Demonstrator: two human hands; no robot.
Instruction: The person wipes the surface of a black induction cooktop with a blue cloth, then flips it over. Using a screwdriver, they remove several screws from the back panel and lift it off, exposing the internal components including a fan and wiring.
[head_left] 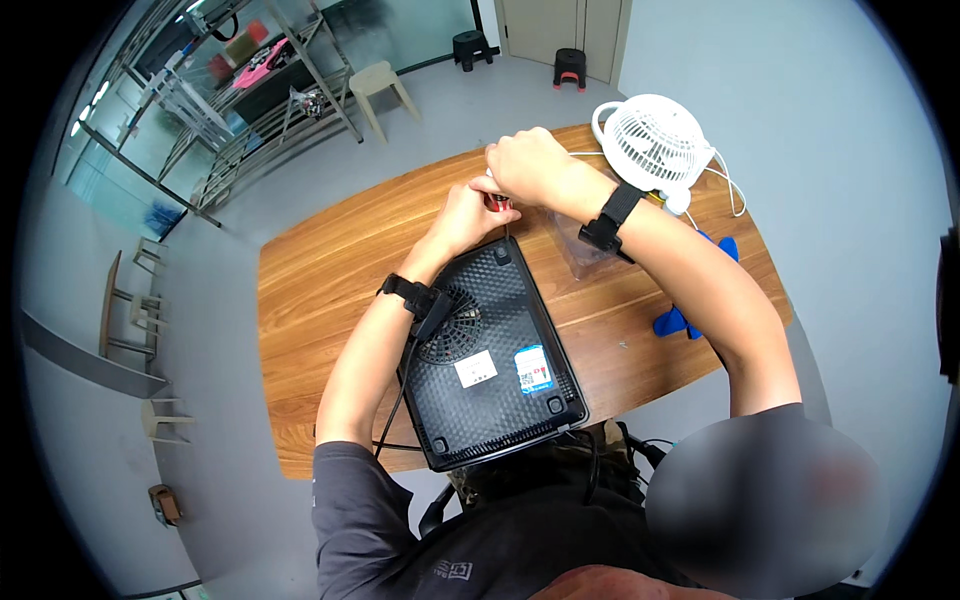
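At the far edge of the upturned black vented appliance point(492, 310), a red-handled screwdriver point(497, 204) is held in the left hand point(462, 217), fingers closed; its tip is obscured. Beyond that edge the right hand point(526, 164) is curled, its hidden fingers' grip impossible to tell.

The upturned appliance point(500, 325) is black with a faceted pattern, its paper label point(475, 368) white, its sticker point(534, 369) blue and white, the screwdriver handle point(496, 203) red, the desk fan point(657, 138) white, and the wooden table point(340, 270) streaky brown.
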